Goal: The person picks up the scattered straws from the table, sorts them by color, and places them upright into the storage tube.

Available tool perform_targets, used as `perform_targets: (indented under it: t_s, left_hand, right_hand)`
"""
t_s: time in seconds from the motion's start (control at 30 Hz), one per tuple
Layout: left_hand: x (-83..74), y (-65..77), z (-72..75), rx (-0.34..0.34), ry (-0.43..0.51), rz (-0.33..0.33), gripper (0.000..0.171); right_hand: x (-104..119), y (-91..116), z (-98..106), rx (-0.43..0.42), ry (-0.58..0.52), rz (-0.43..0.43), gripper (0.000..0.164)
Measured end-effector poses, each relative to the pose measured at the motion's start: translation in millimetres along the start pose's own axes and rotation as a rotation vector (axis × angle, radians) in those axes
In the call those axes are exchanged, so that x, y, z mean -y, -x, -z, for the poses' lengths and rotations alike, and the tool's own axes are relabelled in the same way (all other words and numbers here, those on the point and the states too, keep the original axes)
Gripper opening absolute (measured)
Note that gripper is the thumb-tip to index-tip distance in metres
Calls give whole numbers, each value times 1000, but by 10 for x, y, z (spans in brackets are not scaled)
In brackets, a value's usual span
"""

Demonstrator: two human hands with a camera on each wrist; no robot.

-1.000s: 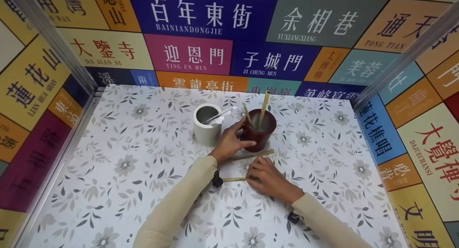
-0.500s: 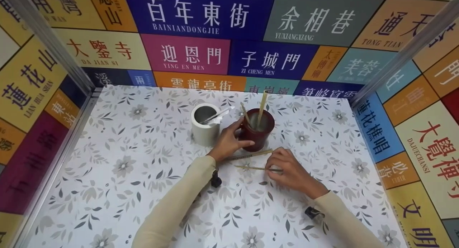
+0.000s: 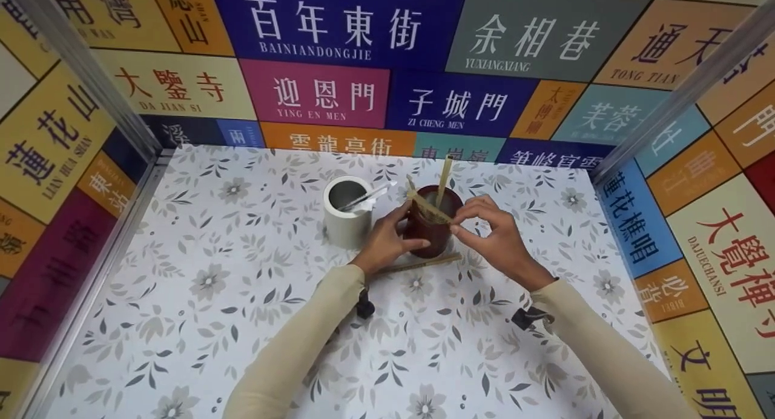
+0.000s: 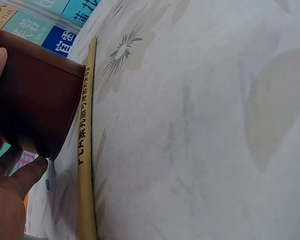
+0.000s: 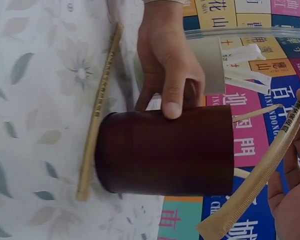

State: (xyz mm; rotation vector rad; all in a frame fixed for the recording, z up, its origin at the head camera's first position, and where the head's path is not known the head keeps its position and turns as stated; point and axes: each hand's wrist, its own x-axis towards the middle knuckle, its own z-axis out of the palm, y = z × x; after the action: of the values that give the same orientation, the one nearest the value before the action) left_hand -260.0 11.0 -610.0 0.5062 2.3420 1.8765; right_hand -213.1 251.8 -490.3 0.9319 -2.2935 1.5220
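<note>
A dark red cylindrical cup (image 3: 427, 237) stands upright on the table, with thin tan sticks (image 3: 445, 180) rising from its mouth. My left hand (image 3: 387, 240) grips it from the left, thumb at the front. Between thumb and fingers, my right hand (image 3: 496, 231) pinches one end of a paper-wrapped straw (image 5: 255, 185), which slants across the cup's opening. Another paper-wrapped straw (image 4: 85, 145), printed with dark characters, lies on the table in front of the cup's base. Beside my left hand is a white cup (image 3: 346, 225) with white-wrapped items (image 3: 368, 196) leaning in it.
A floral-patterned tabletop (image 3: 242, 346) lies under everything. Behind it rises a panel wall (image 3: 339, 31) of coloured Chinese name signs, with side panels (image 3: 708, 213) at left and right. Metal-looking frame strips (image 3: 103, 80) run along the corners.
My right hand has picked up the nearer straw from the table and raised it to the red cup's mouth. The left hand keeps its grip on the cup.
</note>
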Motion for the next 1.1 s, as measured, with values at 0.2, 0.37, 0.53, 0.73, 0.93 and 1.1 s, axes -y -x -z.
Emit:
perform_targets:
  t_s: [0.2,0.37,0.53,0.73,0.93,1.1]
  left_hand:
    - [33,-2,9,1,-4,-19,102]
    - [62,-2,2,7,24,-48,101]
    - [58,-4,9,3,22,-56,99]
    - [27,-7,14,-1,7,-54,100]
    - [32,2,19,-9,-3,-43,98]
    - [41,1,33,-4,-8,-39,99]
  right_hand:
    - [287,-382,-153,-6,-47,-38,6]
    - [307,-608,-278,-22,-89,-41,5]
    - [94,-730,-348,-50,-123,-34,5]
    - [-117,-810,-399,-101,-172,-28,5]
    - [-118,-868,-477,-134,-234,-26,7]
    - [-189,-791,-535,-159,-238,-72,7]
